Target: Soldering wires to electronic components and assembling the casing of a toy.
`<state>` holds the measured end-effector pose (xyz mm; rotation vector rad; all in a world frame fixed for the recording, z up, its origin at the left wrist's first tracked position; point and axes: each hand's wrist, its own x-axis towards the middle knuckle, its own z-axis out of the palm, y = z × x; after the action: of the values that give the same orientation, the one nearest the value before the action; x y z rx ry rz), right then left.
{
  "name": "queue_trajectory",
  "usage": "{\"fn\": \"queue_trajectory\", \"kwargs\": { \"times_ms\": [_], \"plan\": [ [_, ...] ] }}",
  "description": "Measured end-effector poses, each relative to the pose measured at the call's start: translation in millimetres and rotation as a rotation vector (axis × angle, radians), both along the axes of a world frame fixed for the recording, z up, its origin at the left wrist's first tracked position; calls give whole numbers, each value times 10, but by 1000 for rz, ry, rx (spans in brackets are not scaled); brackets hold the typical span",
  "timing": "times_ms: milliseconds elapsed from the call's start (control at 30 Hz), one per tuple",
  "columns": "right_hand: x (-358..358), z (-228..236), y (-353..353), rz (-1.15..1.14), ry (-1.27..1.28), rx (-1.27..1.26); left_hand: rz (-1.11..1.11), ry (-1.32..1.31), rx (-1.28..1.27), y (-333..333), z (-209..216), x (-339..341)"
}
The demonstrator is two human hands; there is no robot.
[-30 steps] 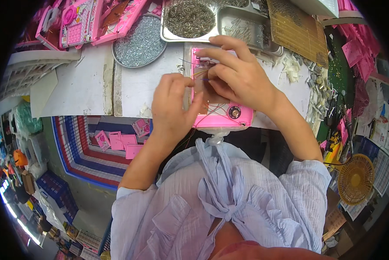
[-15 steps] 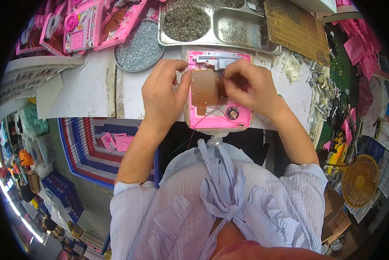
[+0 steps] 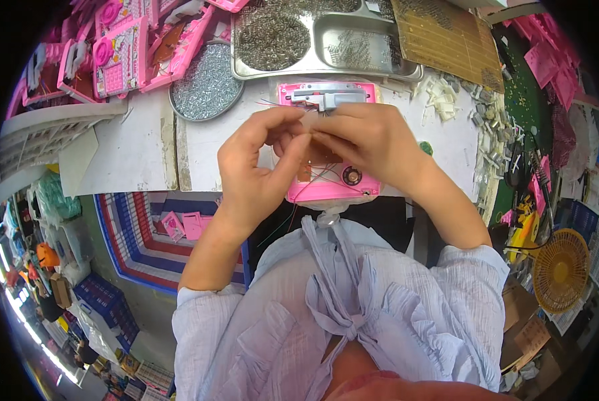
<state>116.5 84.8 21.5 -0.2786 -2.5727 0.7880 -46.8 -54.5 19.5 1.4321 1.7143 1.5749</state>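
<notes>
A pink plastic casing (image 3: 301,194) lies in front of me, open side up. Inside it are a grey plastic mechanism (image 3: 333,97), a brown circuit board (image 3: 326,152), thin wires and a round black speaker (image 3: 351,176). My left hand (image 3: 259,157) is closed in a pinch over the casing's left side. From the right, my right hand (image 3: 376,137) is closed too, its fingertips meeting the left ones above the board. Whatever sits between the fingertips is too small or hidden to make out. Both hands cover part of the board.
Behind the casing are a round dish of screws (image 3: 206,83) and a steel tray (image 3: 273,72) of small metal parts. Pink casings (image 3: 122,60) pile up at the far left. White plastic bits (image 3: 443,100) lie to the right. A striped basket (image 3: 136,250) stands below the table edge.
My right hand has moved left across the board, and its fingertips now meet those of my left hand. The view has shifted slightly.
</notes>
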Motion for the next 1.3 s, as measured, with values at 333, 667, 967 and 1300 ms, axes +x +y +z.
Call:
{"fn": "queue_trajectory", "kwargs": {
  "times_ms": [333, 667, 967, 1300],
  "plan": [
    [440, -151, 48, -200, 229, -371, -332, 175, -194, 461, -1, 186],
    [1013, -40, 7, -551, 385, -672, -298, 317, -245, 543, 76, 264],
    [3680, -86, 86, -1251, 1144, -883, -206, 562, -11, 589, -24, 340],
    [3555, 282, 84, -1567, 1017, -441, -169, 583, -29, 599, -130, 370]
  ]
}}
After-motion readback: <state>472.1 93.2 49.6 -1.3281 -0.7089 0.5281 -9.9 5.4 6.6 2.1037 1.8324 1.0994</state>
